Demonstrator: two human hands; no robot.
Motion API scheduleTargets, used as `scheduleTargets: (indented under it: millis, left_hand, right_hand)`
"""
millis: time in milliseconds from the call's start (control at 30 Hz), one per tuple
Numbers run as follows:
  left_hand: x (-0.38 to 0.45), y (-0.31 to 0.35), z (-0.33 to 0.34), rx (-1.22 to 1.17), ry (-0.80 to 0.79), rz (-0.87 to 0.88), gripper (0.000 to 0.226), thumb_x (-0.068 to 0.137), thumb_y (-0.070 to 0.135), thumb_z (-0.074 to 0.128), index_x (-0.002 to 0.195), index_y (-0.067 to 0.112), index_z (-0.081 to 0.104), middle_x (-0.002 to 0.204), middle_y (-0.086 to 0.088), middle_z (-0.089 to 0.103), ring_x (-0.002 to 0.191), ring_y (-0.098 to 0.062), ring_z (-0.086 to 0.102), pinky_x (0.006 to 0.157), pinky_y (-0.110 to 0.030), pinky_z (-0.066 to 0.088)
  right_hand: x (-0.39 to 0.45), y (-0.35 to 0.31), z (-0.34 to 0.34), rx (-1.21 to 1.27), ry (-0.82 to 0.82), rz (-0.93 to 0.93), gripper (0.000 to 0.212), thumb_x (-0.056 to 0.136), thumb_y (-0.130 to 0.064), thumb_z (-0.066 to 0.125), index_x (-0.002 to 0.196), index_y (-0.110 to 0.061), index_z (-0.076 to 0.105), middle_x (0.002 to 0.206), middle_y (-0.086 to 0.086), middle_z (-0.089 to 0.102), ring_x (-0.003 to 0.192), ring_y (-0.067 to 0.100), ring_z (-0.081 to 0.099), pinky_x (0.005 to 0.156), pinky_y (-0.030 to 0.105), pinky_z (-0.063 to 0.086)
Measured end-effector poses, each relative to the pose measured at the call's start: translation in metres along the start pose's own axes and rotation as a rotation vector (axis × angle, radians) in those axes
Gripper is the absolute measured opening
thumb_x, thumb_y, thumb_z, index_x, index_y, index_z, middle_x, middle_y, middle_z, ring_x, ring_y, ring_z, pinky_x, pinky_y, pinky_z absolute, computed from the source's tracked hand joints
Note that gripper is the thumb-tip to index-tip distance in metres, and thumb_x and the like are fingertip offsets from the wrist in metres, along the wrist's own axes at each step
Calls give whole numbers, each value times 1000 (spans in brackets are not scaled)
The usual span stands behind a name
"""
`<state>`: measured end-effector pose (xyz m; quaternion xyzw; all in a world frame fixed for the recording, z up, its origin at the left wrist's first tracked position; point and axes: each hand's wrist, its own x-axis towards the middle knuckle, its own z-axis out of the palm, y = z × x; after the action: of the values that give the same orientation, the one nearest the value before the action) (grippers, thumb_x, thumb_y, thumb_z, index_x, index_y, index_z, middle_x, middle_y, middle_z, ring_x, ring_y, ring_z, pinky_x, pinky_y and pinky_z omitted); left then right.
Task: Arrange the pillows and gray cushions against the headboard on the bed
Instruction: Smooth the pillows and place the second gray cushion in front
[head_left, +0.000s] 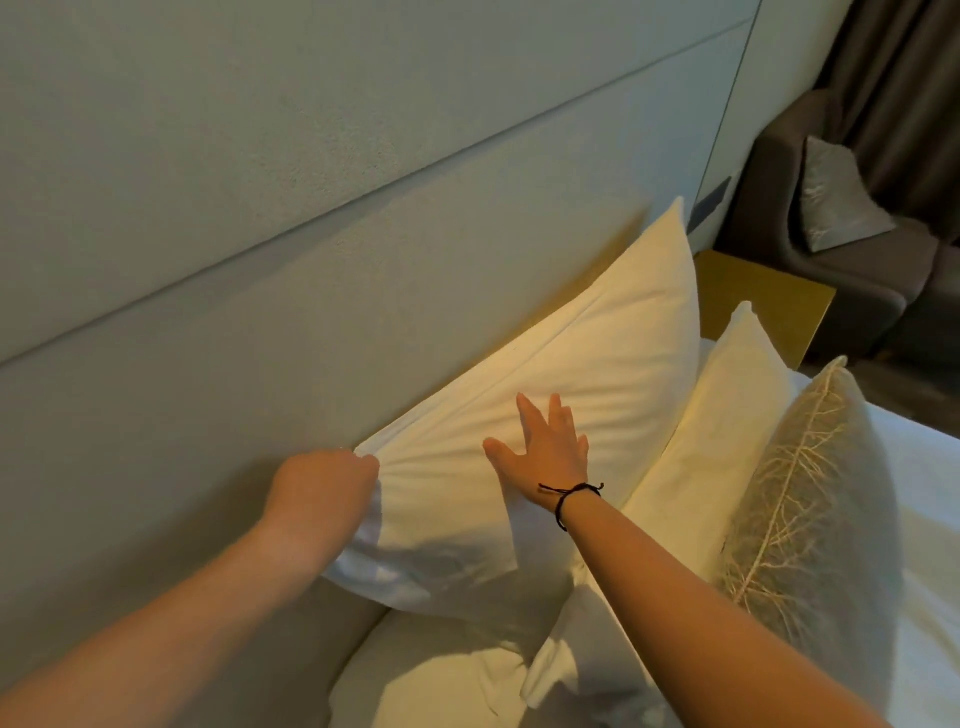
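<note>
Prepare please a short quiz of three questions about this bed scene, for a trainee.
1. True or false: the left hand grips a corner of the large white pillow.
2. Which hand lies flat on that pillow: A left, B right?
3. What leans in front of the smaller white pillow?

Key
1. True.
2. B, the right hand.
3. The gray cushion with the branch pattern.

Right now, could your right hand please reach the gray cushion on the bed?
Probably yes: the right hand lies flat on the large pillow, holding nothing, and the gray cushion stands just beyond that forearm, unobstructed.
</note>
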<state>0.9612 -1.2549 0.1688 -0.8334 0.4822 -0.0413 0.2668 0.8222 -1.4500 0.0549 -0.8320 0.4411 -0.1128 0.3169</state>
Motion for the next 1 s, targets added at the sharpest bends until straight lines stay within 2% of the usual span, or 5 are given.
scheduleTargets:
  millis: [233,333,533,800,1000]
  left_hand:
    - [26,25,-21,112,-45,61,31,94,9,45,117,24,62,114,1,64,106,-22,66,67,-31,42]
    - [66,43,-32,-117,70,202,25,95,18,45,117,27,50,109,-2,61,101,-27,65,70,-33,45]
    - [185,96,-41,-826,-187,260,48,105,35,35,146,10,38,150,-14,43,134,-31,44,109,-36,35]
    - [318,169,-99,-1158,90,201,48,96,31,59,138,13,46,129,-17,60,119,-34,56,95,-35,42]
    - [369,200,-134,-925,320,334,25,96,17,49,117,19,61,119,-13,65,108,-35,60,83,-34,45]
  right_hand:
    - [-7,49,-25,65,-22,106,82,82,-69,50,151,-41,15,164,1,-2,150,25,-2,117,56,16]
    - [-1,69,-38,289,-4,205,86,82,-63,57,152,-37,16,164,-1,-3,150,21,7,117,46,25]
    - [23,86,-42,568,157,353,83,86,-58,57,153,-38,11,164,-6,2,149,11,7,113,32,22]
    - [58,100,-38,692,353,414,77,87,-65,50,150,-46,11,162,-17,8,145,4,15,99,20,20]
    - [78,107,-38,705,437,449,77,82,-73,47,147,-53,10,161,-17,10,146,6,16,102,24,23]
